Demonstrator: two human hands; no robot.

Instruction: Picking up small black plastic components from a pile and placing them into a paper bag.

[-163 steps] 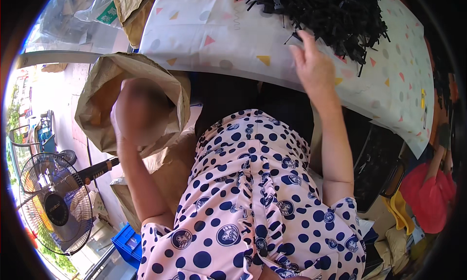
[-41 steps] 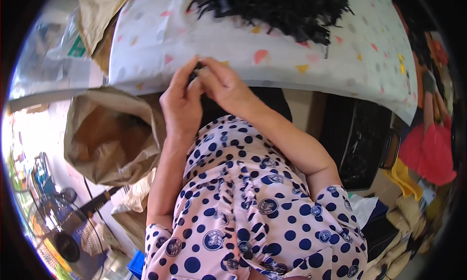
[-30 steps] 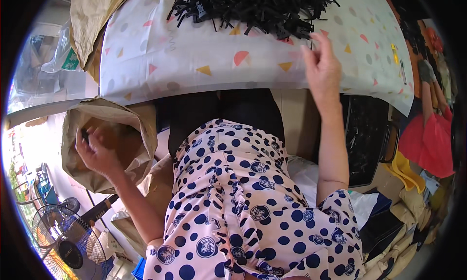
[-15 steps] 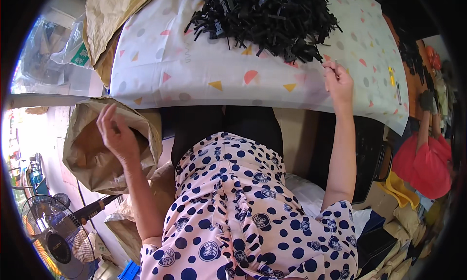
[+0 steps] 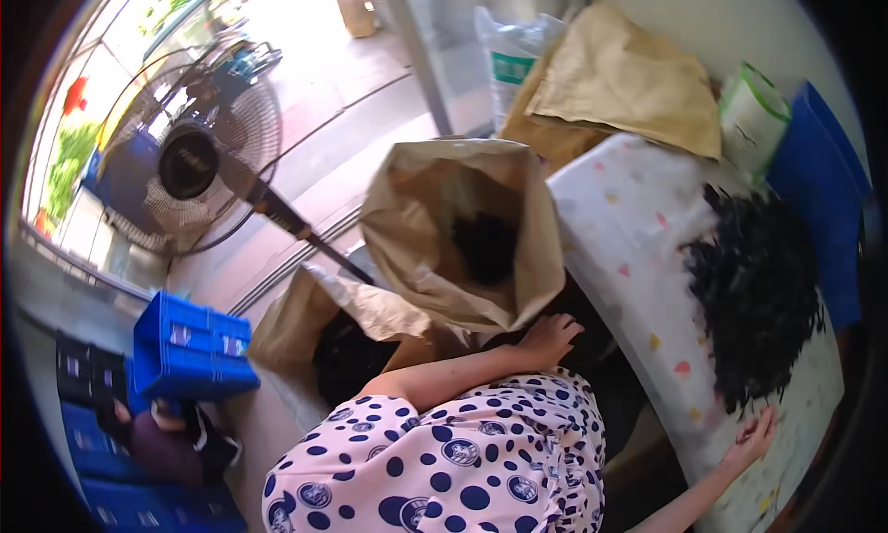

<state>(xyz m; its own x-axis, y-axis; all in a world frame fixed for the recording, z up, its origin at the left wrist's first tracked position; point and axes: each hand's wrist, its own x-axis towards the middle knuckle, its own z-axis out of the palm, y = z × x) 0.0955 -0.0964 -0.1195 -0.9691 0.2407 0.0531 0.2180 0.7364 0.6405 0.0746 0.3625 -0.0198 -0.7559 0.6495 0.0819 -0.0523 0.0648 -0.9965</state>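
My left hand (image 5: 553, 339) lies on my dark-trousered lap, its fingers loosely stretched and holding nothing that shows. Just beyond it stands a brown paper sack (image 5: 393, 241) with a wide mouth and a dark heap of black pieces (image 5: 486, 246) inside. At the right, my right hand (image 5: 754, 438) is at the near edge of a pile of small black parts (image 5: 758, 292). Its fingers are bent and drawn together; what is between them is too small to make out. The pile lies on a white table cover (image 5: 629, 255) with coloured shapes.
A second paper sack (image 5: 287, 320) with black contents stands beside my left arm. A pedestal fan (image 5: 190, 158) is to the left, near blue crates (image 5: 190, 348) and a crouching person (image 5: 166, 445). Folded brown sacking (image 5: 629, 75) and a blue panel (image 5: 819, 191) edge the table.
My view has swung left toward the sacks and fan. My left hand has gone from above the sack's mouth down to my lap. My right hand remains by the pile's edge.
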